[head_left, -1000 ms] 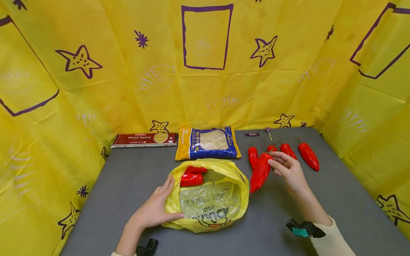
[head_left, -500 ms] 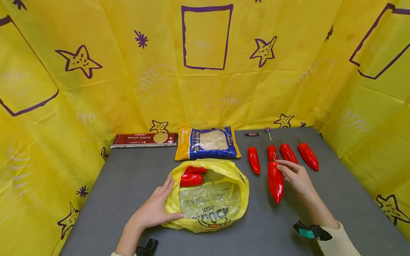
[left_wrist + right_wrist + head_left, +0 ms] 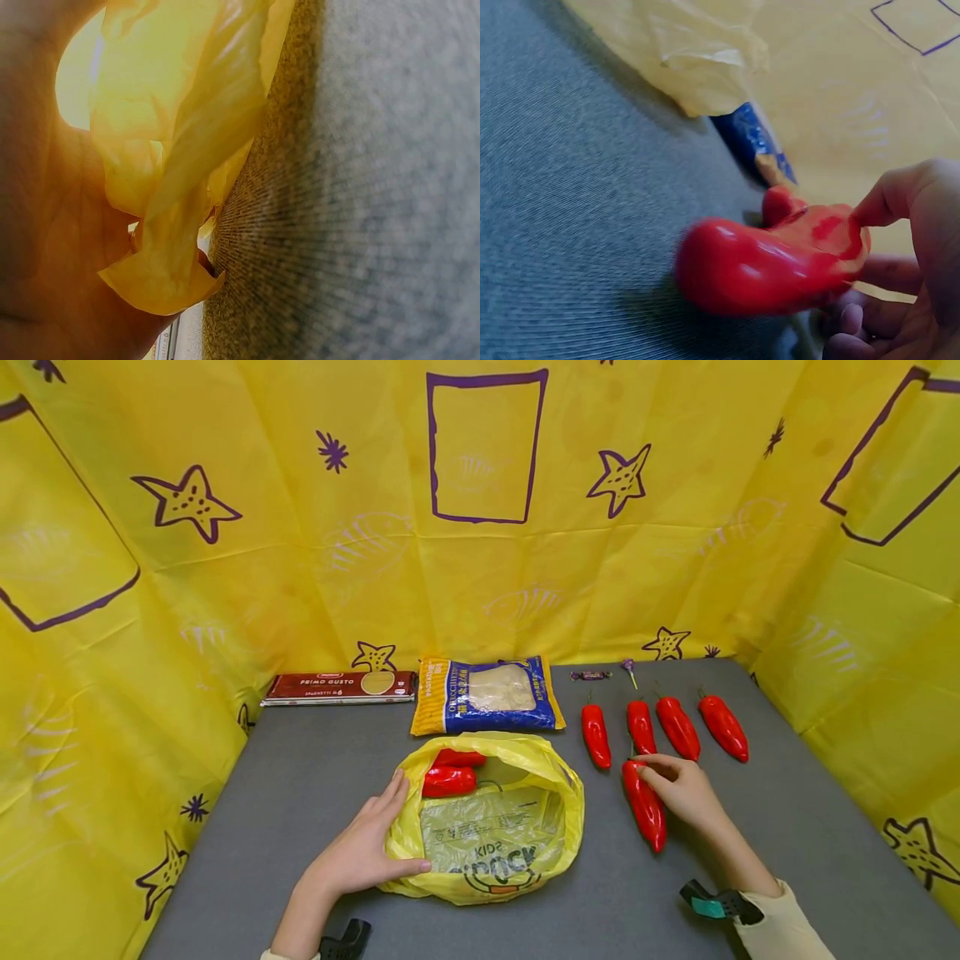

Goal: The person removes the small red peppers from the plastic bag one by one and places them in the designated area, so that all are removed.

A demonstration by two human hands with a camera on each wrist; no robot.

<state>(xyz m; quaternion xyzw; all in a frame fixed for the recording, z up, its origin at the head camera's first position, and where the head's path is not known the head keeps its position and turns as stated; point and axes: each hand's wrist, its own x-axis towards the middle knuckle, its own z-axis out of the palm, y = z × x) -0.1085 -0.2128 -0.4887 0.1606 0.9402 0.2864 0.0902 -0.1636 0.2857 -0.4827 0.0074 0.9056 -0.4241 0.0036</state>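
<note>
A yellow plastic bag [image 3: 480, 891] sits with its wide mouth facing me, red peppers [image 3: 448, 782] lying inside at its left. My left hand [image 3: 365, 847] rests against the bag's left side, thumb and fingers spread wide along the rim. In the left wrist view, yellow plastic [image 3: 217, 135] lies close to the palm. My right hand [image 3: 682, 789] pinches a long red pepper [image 3: 645, 810] near its stem end, right of the bag. The right wrist view shows that pepper's rounded tip low over the table, pointing away from the fingers.
Behind the right hand lie several red peppers [image 3: 678, 728] in a row. Farther back are a wrapped candy [image 3: 591, 676] and a lollipop [image 3: 628, 670]. A blue and yellow pasta bag [image 3: 487, 697] and a red spaghetti pack [image 3: 339, 687] lie along the yellow cloth backdrop [image 3: 480, 577].
My right hand has brought the pepper away from the bag's right edge, toward me and down to the table. The left hand and the bag have stayed in place.
</note>
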